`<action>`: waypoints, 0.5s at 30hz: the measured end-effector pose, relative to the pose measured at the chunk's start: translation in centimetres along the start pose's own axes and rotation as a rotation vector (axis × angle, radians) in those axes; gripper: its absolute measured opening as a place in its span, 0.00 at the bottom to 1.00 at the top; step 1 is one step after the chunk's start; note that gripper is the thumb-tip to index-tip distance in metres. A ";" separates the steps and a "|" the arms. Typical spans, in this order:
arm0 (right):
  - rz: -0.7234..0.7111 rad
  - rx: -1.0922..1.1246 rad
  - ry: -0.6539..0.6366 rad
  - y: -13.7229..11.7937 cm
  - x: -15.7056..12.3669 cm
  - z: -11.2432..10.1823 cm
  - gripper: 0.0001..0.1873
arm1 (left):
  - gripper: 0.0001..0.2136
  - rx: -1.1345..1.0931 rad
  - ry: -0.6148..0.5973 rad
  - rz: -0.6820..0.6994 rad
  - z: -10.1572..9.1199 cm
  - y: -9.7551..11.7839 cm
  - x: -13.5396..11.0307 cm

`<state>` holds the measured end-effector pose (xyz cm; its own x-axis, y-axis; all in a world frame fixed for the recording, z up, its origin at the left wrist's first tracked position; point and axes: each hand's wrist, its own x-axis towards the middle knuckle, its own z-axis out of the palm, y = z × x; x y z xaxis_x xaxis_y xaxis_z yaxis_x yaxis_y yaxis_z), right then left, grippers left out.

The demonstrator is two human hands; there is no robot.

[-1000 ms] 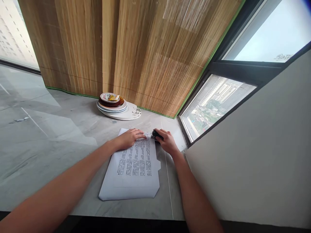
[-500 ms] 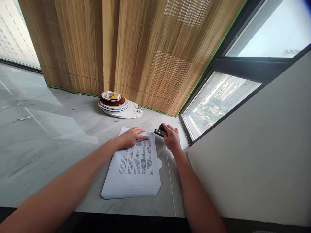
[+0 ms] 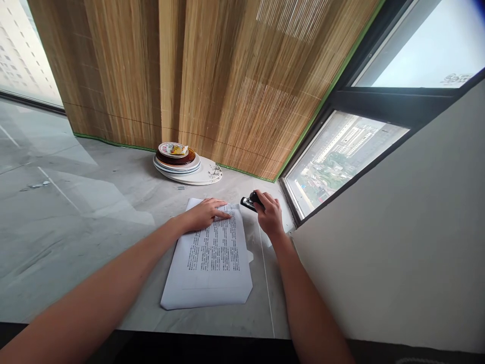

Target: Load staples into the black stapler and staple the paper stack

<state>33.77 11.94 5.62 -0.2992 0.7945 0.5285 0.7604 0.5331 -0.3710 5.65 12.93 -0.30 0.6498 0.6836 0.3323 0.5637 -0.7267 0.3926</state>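
Observation:
A stack of printed white paper sheets (image 3: 212, 268) lies on the grey marble sill (image 3: 83, 212) in front of me. My left hand (image 3: 204, 213) rests flat on the top edge of the sheets, fingers stretched out. My right hand (image 3: 268, 215) is closed round a small black stapler (image 3: 250, 201), held just off the paper's top right corner, slightly above the sill.
A pile of plates (image 3: 182, 162) with a patterned dish on top stands at the back against the bamboo blind (image 3: 212, 81). A small staple piece (image 3: 180, 188) lies near the plates. A window (image 3: 341, 156) and grey wall (image 3: 397, 242) close the right side.
My right hand has lifted the stapler off the paper's top right corner and drawn it to the right. My left hand stays pressed on the sheets.

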 end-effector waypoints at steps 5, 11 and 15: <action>-0.247 0.191 -0.262 -2.9 -0.6 0.2 0.19 | 0.17 -0.259 0.109 -0.150 -0.7 -0.1 0.0; -0.384 0.313 -0.402 -6.3 -1.6 2.3 0.22 | 0.11 -0.473 0.121 -0.308 -1.6 0.6 0.2; -0.350 0.470 -0.406 -6.3 -1.4 2.9 0.20 | 0.11 -0.488 0.146 -0.308 -1.6 0.5 0.4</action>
<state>27.77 8.35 5.02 -0.7408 0.5506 0.3849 0.2789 0.7733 -0.5695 5.37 12.90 1.41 0.3972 0.8853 0.2419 0.3931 -0.4023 0.8268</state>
